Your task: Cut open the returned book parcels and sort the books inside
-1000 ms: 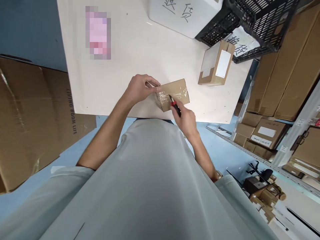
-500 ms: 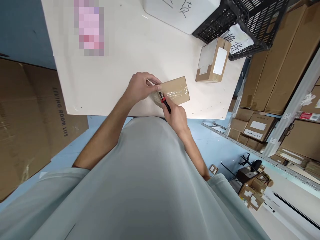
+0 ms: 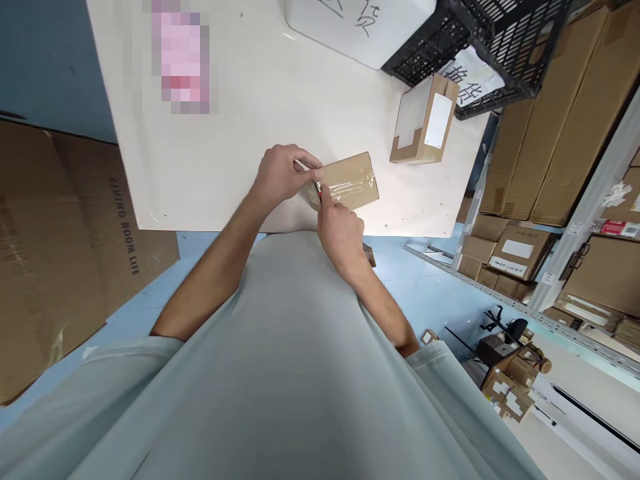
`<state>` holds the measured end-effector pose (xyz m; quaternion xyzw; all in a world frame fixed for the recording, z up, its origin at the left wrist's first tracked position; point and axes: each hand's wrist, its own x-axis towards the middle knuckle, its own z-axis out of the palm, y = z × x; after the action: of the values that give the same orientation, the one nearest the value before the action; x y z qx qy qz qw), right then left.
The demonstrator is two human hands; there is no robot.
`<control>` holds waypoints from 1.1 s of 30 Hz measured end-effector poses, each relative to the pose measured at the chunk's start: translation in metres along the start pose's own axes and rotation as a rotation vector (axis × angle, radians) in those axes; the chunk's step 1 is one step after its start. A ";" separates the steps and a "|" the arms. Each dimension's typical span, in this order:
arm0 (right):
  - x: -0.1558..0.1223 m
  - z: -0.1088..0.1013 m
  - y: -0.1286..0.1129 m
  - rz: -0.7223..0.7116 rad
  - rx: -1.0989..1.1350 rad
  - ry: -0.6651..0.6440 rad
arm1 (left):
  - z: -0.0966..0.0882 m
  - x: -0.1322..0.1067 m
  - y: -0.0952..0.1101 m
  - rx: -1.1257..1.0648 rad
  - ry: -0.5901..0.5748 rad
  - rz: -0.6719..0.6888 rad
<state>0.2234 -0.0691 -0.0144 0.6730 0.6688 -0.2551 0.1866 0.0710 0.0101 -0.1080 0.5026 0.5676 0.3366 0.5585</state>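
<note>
A small brown cardboard box with clear, shiny tape over it lies slightly turned near the front edge of the white table. At its left end, my left hand pinches the corner between thumb and fingers. My right hand is closed around a utility knife. Only a bit of the knife's red and dark front shows past the index finger, which points along it. The knife tip is at the box's left end, just beside my left fingertips. My hand hides the handle.
To the right stands another cardboard box with white labels. Behind it are a black plastic crate and a white bin. A blurred pink item lies far left. A large carton stands left of the table; shelves with cartons are right.
My right hand has turned and shifted slightly left, its index finger now stretched over the knife, hiding most of it. The left hand and the box stay nearly in place.
</note>
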 end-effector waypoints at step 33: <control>0.009 0.015 0.131 0.059 0.664 0.291 | 0.054 -0.034 0.032 0.627 0.066 0.353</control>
<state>0.3524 -0.0757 -0.0440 0.7450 0.5495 -0.3544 -0.1319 0.1255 -0.0233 -0.0763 0.7287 0.5653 0.2536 0.2919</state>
